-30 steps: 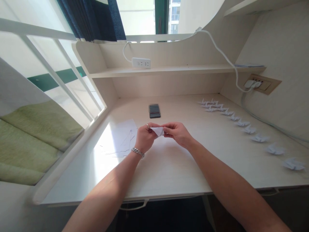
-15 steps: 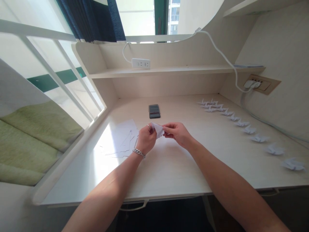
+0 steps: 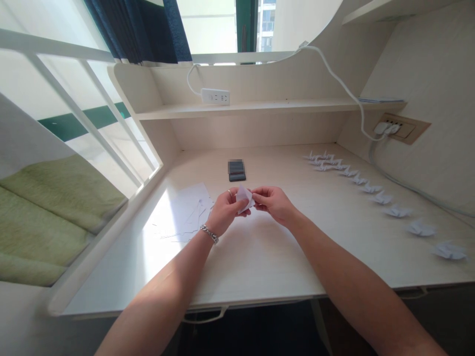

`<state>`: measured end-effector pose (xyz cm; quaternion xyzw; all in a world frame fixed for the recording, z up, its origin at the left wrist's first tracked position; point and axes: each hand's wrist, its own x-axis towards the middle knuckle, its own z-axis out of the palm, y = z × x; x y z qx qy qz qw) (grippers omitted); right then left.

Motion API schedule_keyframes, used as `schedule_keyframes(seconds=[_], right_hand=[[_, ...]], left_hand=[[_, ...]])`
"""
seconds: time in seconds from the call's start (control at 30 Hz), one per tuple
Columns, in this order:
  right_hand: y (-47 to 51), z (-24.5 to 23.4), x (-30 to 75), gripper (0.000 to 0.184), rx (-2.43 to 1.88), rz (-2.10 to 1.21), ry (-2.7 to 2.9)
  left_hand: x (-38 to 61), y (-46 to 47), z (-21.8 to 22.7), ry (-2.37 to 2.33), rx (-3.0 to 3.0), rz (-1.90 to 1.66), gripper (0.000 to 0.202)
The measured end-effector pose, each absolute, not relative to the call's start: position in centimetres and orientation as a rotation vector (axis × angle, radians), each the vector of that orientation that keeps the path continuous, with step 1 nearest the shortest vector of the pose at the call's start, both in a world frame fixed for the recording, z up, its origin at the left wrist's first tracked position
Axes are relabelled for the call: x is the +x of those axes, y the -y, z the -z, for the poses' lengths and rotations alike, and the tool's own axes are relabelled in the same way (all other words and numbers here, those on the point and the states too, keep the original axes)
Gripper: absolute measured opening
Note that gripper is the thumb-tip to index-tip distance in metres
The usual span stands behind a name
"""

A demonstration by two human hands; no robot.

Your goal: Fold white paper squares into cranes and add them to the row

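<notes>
A small folded piece of white paper (image 3: 244, 196) is held up above the desk between both hands. My left hand (image 3: 225, 210) is closed on it, thumb across its face and fingers behind. From the other side, my right hand (image 3: 273, 201) pinches the paper's right edge between thumb and fingertips. Loose white paper sheets (image 3: 181, 212) lie on the desk to the left of my left hand. Along the right side stretches a row of several folded paper cranes (image 3: 382, 198). Parts of the held paper are hidden by my fingers.
Behind the hands lies a dark phone-like object (image 3: 236, 170), partly blurred out. A white power strip (image 3: 215, 96) sits on the shelf (image 3: 260, 109) at the back. A white cable (image 3: 334, 74) runs to a wall socket (image 3: 404, 128) on the right. The desk's front edge (image 3: 260, 299) is near.
My left hand has turned and its thumb now lies across the paper. The paper has tilted so that a point stands upward. My right hand has barely moved.
</notes>
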<state>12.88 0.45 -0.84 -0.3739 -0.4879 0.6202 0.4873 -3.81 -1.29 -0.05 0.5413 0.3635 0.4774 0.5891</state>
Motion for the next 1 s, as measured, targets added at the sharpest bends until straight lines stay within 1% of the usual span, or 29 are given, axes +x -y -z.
schedule_keyframes(seconds=[0.13,0.23,0.3,0.33,0.4,0.5,0.53,0.73,0.87,1.0], right_hand=[[-0.3,0.7,12.7,0.034,-0.92,-1.436,1.196],[0.0,0.6,12.4,0.042,-0.899,-1.356,1.297],[0.3,0.6,12.1,0.05,-0.883,-1.256,1.409],[0.4,0.7,11.9,0.051,-0.883,-1.195,1.46],[0.6,1.0,11.6,0.043,-0.902,-1.064,1.525],[0.5,1.4,11.4,0.02,-0.956,-0.894,1.547],[0.4,1.5,11.4,0.017,-0.977,-0.839,1.546],[0.5,1.6,11.6,0.025,-1.006,-0.541,1.616],[0.7,1.5,11.5,0.024,-1.005,-0.537,1.636],[0.6,1.4,11.4,0.021,-1.008,-0.755,1.577]], left_hand=[[-3.6,1.1,0.2,-0.996,1.243,-1.234,0.036],[-3.6,0.7,0.4,-1.108,1.227,-1.339,0.036],[-3.7,0.5,0.6,-1.167,1.244,-1.384,0.036],[-3.8,0.5,0.7,-1.187,1.268,-1.398,0.036],[-3.9,0.4,0.9,-1.212,1.349,-1.407,0.037],[-4.0,0.5,1.2,-1.225,1.518,-1.389,0.036],[-4.0,0.6,1.3,-1.225,1.571,-1.377,0.036],[-3.8,0.5,2.0,-1.235,1.697,-1.364,0.035],[-3.9,0.5,2.0,-1.256,1.677,-1.384,0.034],[-4.1,0.4,1.8,-1.269,1.682,-1.385,0.029]])
